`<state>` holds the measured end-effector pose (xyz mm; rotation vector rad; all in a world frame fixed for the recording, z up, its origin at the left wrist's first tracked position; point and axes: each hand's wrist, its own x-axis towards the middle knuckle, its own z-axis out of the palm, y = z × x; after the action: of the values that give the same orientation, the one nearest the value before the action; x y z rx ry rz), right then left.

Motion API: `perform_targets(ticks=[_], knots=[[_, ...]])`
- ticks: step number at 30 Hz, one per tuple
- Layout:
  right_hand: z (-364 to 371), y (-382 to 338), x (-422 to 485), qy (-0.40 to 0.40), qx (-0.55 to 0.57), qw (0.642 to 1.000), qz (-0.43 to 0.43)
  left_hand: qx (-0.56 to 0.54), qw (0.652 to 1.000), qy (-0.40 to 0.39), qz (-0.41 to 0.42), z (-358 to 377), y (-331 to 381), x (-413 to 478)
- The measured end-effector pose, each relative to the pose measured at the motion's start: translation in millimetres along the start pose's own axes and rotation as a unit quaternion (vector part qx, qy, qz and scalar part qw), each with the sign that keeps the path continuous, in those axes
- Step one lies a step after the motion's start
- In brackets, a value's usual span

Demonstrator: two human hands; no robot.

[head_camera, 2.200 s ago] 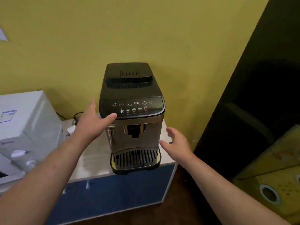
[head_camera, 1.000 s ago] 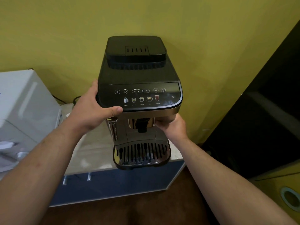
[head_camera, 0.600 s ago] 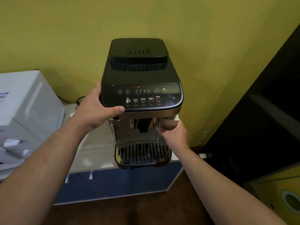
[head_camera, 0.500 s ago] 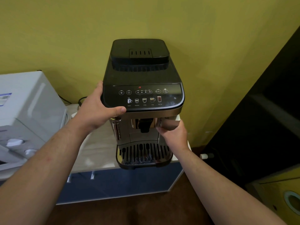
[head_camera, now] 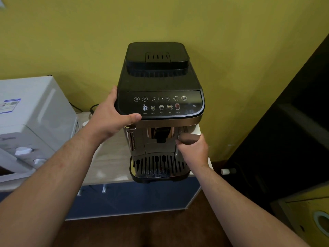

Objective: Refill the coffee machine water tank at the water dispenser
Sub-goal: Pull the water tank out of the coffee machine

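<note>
1. Head view, the surface: a pale wood-grain worktop sat on a blue cabinet, and the coffee machine stood at its right end, drip tray overhanging the front edge.
2. Head view, the room: a yellow-green wall rose behind, a white appliance with two knobs stood at left, a dark panel filled the right, and brown floor lay below.
3. Writing: the black control panel carried drink icons with small captions too fine to read surely, plus an "x2" symbol; a blue-and-white label on the white appliance was illegible.
4. The left hand was clenched on the machine's top left corner, thumb along the front edge.
5. The right hand held a grip on the metallic front of the water tank, which sat at the machine's right side, under the panel.
</note>
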<state>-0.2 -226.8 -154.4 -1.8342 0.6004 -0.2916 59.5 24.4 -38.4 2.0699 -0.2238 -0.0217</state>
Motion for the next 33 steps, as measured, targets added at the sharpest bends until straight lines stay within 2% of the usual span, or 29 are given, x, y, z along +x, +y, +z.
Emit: perform_targets(ticks=[33], knots=[[-26, 0, -54, -0.01, 0.006, 1.0, -0.001, -0.022, 1.0, -0.011, 0.005, 1, 5, -1]])
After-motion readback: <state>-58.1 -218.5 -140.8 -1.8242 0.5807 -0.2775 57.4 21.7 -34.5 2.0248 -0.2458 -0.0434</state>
